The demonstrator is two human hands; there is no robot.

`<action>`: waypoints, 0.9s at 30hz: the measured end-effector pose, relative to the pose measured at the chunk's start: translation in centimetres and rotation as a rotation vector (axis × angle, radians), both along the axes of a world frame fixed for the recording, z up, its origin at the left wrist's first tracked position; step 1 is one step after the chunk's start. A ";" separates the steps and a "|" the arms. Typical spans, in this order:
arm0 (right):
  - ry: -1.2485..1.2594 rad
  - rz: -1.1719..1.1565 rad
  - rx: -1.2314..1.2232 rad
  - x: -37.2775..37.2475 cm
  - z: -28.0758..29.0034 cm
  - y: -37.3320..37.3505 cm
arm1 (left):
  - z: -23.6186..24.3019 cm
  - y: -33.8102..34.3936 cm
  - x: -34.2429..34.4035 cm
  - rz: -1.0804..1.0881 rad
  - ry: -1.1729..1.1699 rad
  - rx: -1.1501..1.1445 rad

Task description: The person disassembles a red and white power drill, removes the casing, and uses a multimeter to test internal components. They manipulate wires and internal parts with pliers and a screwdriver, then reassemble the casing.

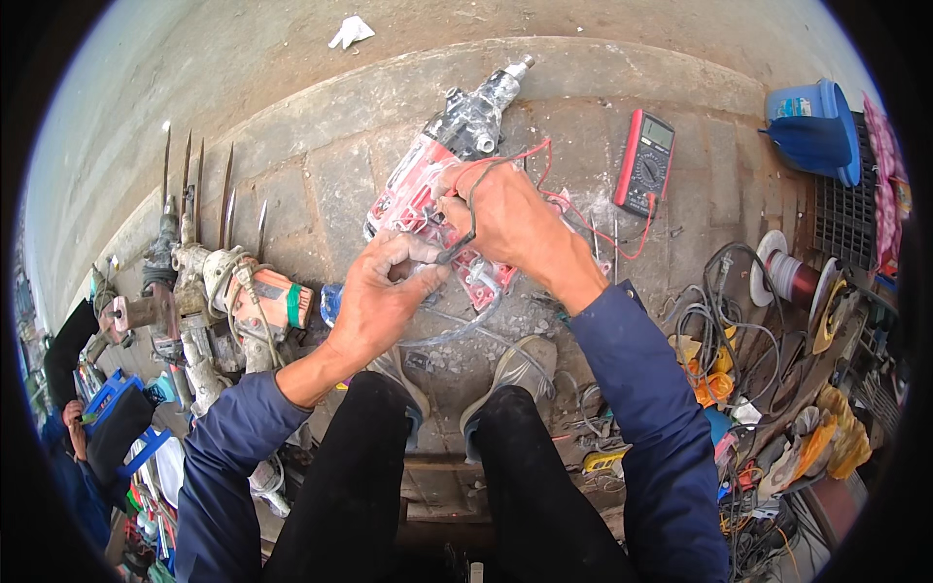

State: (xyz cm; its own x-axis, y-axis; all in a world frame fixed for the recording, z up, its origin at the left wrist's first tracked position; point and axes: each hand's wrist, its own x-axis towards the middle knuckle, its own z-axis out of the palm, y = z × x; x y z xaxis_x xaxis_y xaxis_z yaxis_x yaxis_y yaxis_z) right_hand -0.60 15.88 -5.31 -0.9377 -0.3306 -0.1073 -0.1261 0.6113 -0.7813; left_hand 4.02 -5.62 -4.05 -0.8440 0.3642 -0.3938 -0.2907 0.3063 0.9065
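A dusty red and black rotary hammer [466, 126] lies on the paving in front of me, its handle end opened up with parts exposed. My left hand [379, 296] pinches the dark end of a black wire [472, 209] between thumb and forefinger, beside the opened handle. Over the red housing, my right hand [510, 219] is closed with curled fingers; what they grip is hidden. The black wire loops across its knuckles. A thin red lead [641, 241] runs from a red and grey multimeter [646, 160] toward my right hand. A grey power cord [452, 337] trails below the handle.
Dusty tools with long chisels [228, 199] and an orange-bodied power tool [262, 301] crowd the left. To the right are a blue bucket [826, 126], a wire spool [792, 277] and tangled cables [714, 311]. Another person's hand [74, 418] shows at far left. My shoes [520, 369] stand close below the handle.
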 end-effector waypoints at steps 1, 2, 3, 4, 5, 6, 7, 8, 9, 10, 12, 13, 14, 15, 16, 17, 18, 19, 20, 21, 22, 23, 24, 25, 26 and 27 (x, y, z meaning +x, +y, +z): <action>0.024 -0.047 -0.075 0.1 -0.2 0.0 | -0.2 0.0 0.1 0.002 0.003 0.005; 0.047 -0.093 -0.149 0.3 -0.6 0.0 | -0.3 0.0 0.1 0.004 0.005 0.010; 0.052 -0.106 -0.146 0.4 -1.0 0.1 | -0.4 -0.1 0.1 0.005 0.008 0.009; 0.057 -0.119 -0.143 0.5 -1.5 0.2 | -0.6 -0.1 0.2 0.005 0.010 0.009; 0.062 -0.132 -0.140 0.7 -1.9 0.3 | -0.6 0.0 0.2 0.005 0.013 0.009; 0.062 -0.120 -0.114 0.7 -1.6 0.2 | -0.6 0.0 0.2 0.021 0.000 0.029; 0.062 -0.108 -0.088 0.7 -1.2 0.1 | -0.7 0.0 0.3 0.036 -0.013 0.049; 0.062 -0.096 -0.062 0.7 -0.9 -0.1 | -0.7 0.0 0.3 0.052 -0.026 0.069; 0.034 -0.106 -0.070 0.7 -0.9 0.0 | -0.6 0.0 0.3 0.032 0.003 0.035; 0.006 -0.115 -0.078 0.6 -1.0 0.1 | -0.5 -0.1 0.2 0.013 0.033 0.001; -0.039 -0.147 -0.090 0.5 -1.0 0.2 | -0.5 -0.2 0.1 0.003 0.054 -0.013; -0.056 -0.168 -0.094 0.6 -1.0 0.2 | -0.8 -0.2 0.2 0.013 0.047 0.006; -0.073 -0.189 -0.098 0.7 -1.0 0.2 | -0.9 -0.2 0.2 0.023 0.039 0.025; -0.037 -0.181 -0.079 0.7 -1.2 0.2 | -0.7 -0.1 0.2 0.015 0.037 0.012; -0.002 -0.173 -0.060 0.8 -1.3 0.2 | -0.4 0.1 0.0 0.007 0.036 -0.001; 0.034 -0.165 -0.041 0.9 -1.4 0.2 | -0.2 0.3 0.0 0.000 0.034 -0.013; 0.026 -0.160 -0.048 0.8 -1.3 0.1 | -0.2 0.2 0.0 0.005 0.033 -0.006; 0.019 -0.155 -0.054 0.8 -1.1 0.1 | -0.3 0.1 0.0 0.011 0.031 0.001; 0.011 -0.148 -0.061 0.7 -1.0 0.0 | -0.3 0.0 0.1 0.018 0.030 0.008; 0.073 -0.125 -0.045 0.8 -1.1 -0.3 | -0.4 -0.1 0.1 0.017 0.022 0.011; 0.134 -0.100 -0.030 1.0 -1.1 -0.5 | -0.4 -0.1 0.1 0.017 0.014 0.012; 0.196 -0.075 -0.016 1.1 -1.1 -0.6 | -0.4 -0.1 0.1 0.019 0.006 0.014; 0.120 -0.106 -0.049 1.0 -0.7 -0.8 | -0.1 0.0 0.0 0.002 0.007 -0.002; 0.045 -0.133 -0.086 0.7 0.1 -0.7 | 0.3 -0.1 -0.1 -0.012 0.008 -0.022; -0.033 -0.156 -0.122 0.5 0.4 -0.7 | -0.2 -0.3 0.1 -0.025 0.050 -0.043; -0.030 -0.155 -0.104 0.5 0.3 -0.4 | -0.4 -0.3 0.2 -0.018 0.041 -0.036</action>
State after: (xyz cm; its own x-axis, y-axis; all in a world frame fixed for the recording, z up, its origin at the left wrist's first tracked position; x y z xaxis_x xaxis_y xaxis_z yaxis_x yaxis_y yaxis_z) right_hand -0.08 15.43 -5.01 -0.9751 -0.1930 -0.1090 -0.0121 0.5376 -0.8431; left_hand 4.18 -5.90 -4.48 -0.8533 0.3656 -0.3716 -0.2474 0.3434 0.9060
